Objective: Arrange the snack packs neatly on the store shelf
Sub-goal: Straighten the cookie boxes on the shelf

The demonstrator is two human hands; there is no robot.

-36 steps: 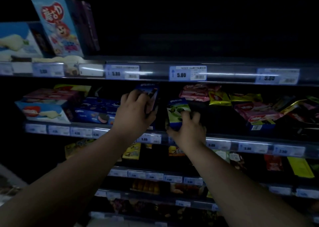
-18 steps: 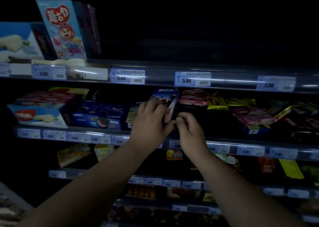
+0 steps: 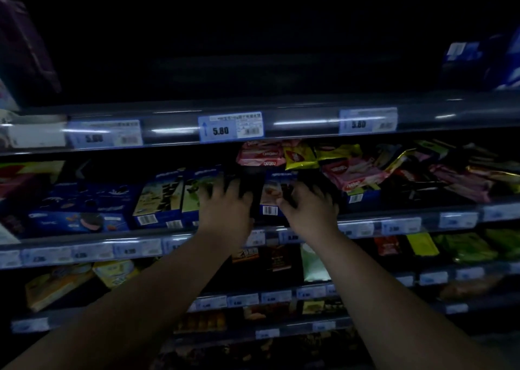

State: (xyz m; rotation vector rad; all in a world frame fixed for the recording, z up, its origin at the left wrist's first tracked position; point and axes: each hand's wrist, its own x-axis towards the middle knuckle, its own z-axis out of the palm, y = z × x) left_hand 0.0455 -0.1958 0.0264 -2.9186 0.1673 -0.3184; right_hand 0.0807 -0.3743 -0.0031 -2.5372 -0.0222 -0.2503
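On the middle shelf, a blue snack box with a barcode stands upright between my two hands. My right hand grips its right side, thumb on the front face. My left hand lies with fingers spread against the green-and-blue packs just left of the box and holds nothing. Further left, similar blue packs stand in a row beside a flat blue cookie box. Pink wafer packs are stacked behind my hands.
A loose heap of pink, yellow and dark wrappers fills the shelf's right side. Price tags line the upper shelf edge. Lower shelves hold yellow boxes and green bags. The scene is dim.
The view has shifted to the right along the shelf. The blue box that my left hand held up now stands on the shelf, and the green pack from my right hand stands left of it.
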